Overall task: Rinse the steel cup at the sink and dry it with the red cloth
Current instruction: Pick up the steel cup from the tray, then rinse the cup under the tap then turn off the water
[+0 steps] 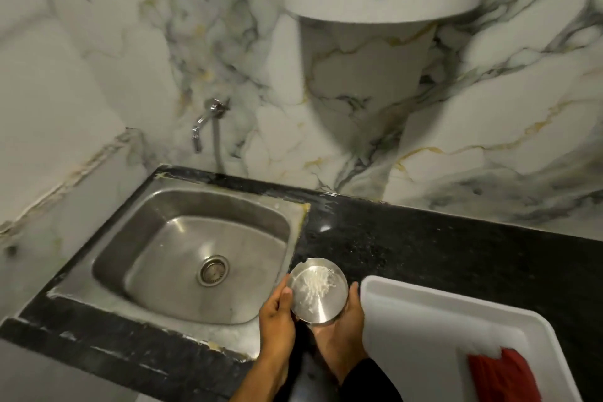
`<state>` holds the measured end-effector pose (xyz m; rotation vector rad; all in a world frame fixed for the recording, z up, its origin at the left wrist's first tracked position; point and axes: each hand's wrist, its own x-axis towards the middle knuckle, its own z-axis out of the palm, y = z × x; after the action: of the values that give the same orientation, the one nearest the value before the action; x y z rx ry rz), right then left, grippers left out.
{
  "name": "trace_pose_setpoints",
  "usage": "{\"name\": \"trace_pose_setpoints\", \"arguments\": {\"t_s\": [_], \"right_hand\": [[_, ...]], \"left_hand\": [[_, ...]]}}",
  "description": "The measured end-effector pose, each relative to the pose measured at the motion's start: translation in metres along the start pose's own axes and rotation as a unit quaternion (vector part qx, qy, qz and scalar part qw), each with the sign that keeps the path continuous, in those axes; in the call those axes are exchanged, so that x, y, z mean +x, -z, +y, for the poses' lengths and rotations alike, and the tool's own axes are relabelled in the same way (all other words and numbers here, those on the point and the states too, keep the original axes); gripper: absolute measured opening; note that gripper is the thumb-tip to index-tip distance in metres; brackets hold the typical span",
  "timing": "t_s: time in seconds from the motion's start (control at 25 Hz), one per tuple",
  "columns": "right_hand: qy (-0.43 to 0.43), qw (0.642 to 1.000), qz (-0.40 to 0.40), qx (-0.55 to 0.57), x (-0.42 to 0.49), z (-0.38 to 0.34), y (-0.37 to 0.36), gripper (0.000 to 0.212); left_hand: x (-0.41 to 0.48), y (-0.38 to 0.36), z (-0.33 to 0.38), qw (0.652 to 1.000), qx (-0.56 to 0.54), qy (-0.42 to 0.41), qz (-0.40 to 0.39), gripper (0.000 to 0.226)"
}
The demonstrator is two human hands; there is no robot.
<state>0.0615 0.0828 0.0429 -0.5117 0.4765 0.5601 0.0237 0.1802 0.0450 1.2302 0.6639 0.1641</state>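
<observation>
Both hands — left (pixel 276 313), right (pixel 350 313) — clasp the cup (pixel 318 290) by its sides, mouth up, between sink (pixel 137 228) and tray (pixel 408 303) — likely to keep it level; cloth (pixel 502 375) waits in the tray.

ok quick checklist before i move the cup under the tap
1. Grip on cup: left hand and right hand both hold it: ok.
2. Cup over sink: it sits over the counter edge: not ok.
3. Tap running: no stream visible: not ok.
4. Basin free of dishes: ok.
5. Red cloth at hand, in the white tray: ok.
6. Cup contents: white streaks inside, nature unclear: cannot tell.
</observation>
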Motion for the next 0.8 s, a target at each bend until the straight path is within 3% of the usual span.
{"name": "trace_pose_setpoints", "arguments": {"t_s": [0.12,0.32,0.48,0.64,0.8], "right_hand": [[-0.047,0.999,-0.010,0.002,0.034,0.030,-0.028,0.087],[-0.020,0.999,-0.008,-0.045,0.110,0.096,-0.096,0.078],[-0.002,0.999,-0.015,-0.050,0.170,0.135,-0.156,0.072],[-0.005,0.998,0.045,-0.044,0.235,0.167,-0.208,0.076],[-0.003,0.995,0.084,-0.053,0.272,0.176,-0.242,0.088]], "left_hand": [[0.024,0.039,0.030,0.999,0.037,-0.021,0.022,0.033],[0.116,0.128,0.098,0.991,0.121,-0.046,0.034,0.038],[0.229,0.179,0.198,0.974,0.200,-0.101,0.024,0.056],[0.336,0.186,0.286,0.917,0.363,-0.162,0.006,0.076],[0.378,0.176,0.313,0.865,0.456,-0.208,-0.016,0.047]]}}
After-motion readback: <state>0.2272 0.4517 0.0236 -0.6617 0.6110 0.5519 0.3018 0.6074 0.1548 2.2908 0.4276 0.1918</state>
